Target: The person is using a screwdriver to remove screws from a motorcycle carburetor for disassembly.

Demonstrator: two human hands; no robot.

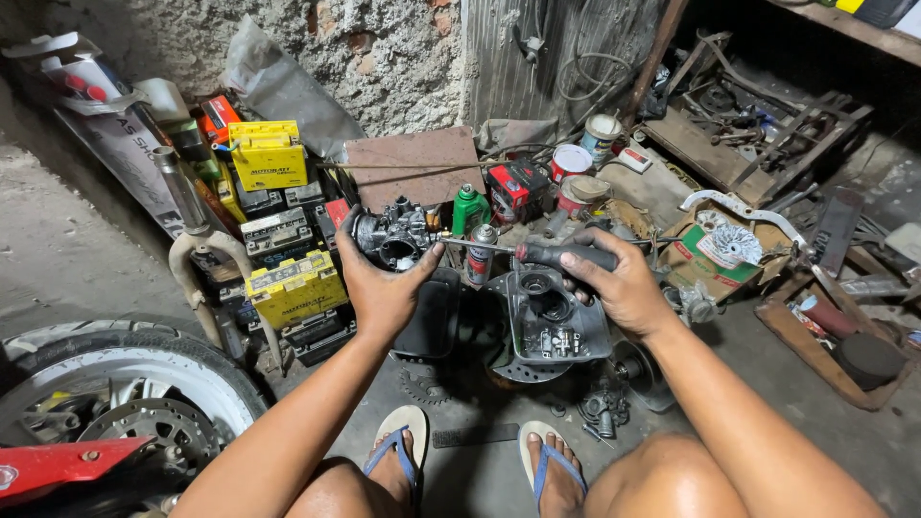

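Observation:
My left hand (382,288) grips a grey metal carburetor (391,235) and holds it up in front of me. My right hand (619,285) is closed around the black handle of a screwdriver (561,253). Its thin shaft runs left and its tip meets the right side of the carburetor. Below both hands a dark grey engine cover (554,317) lies on the floor. My feet in blue-strapped sandals (398,446) rest on the concrete below it.
Yellow and black batteries (288,278) are stacked at the left by a rough wall. A motorcycle wheel (134,393) sits at bottom left. A green bottle (469,208), paint tins (572,161), a cardboard box (724,251) and scrap metal crowd the back and right.

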